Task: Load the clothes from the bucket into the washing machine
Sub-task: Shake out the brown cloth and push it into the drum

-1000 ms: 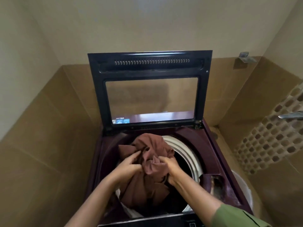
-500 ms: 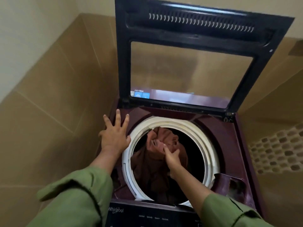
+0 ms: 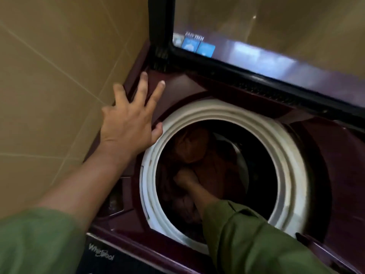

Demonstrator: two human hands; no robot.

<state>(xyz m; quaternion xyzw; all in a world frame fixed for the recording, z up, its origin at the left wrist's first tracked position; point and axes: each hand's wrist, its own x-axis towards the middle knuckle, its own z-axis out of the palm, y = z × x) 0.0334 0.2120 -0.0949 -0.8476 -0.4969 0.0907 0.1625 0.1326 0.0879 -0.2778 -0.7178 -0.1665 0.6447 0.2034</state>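
A: Tan tiled wall (image 3: 49, 62) on the left, tight corner w/ a maroon top-loader. What's changed since a sec ago?

B: Both hands were bunching the brown cloth above the opening; now the brown clothes (image 3: 194, 149) are sitting down inside the drum (image 3: 284, 165), below the white rim. So that piece is basically loaded imo.

A: Hands?

B: Left hand (image 3: 130, 123) is lying flat, fingers spread, on the washing machine (image 3: 177, 89) top near its back left corner, thumb touching the white rim. Right hand (image 3: 184, 177) is reaching deep in, pressing into the cloth, can't tell if it's gripping or just pushing.

A: Anything blocking?

B: Lid (image 3: 256, 66) is standing open at the back edge, opening's otherwise free. Bucket isn't in view.
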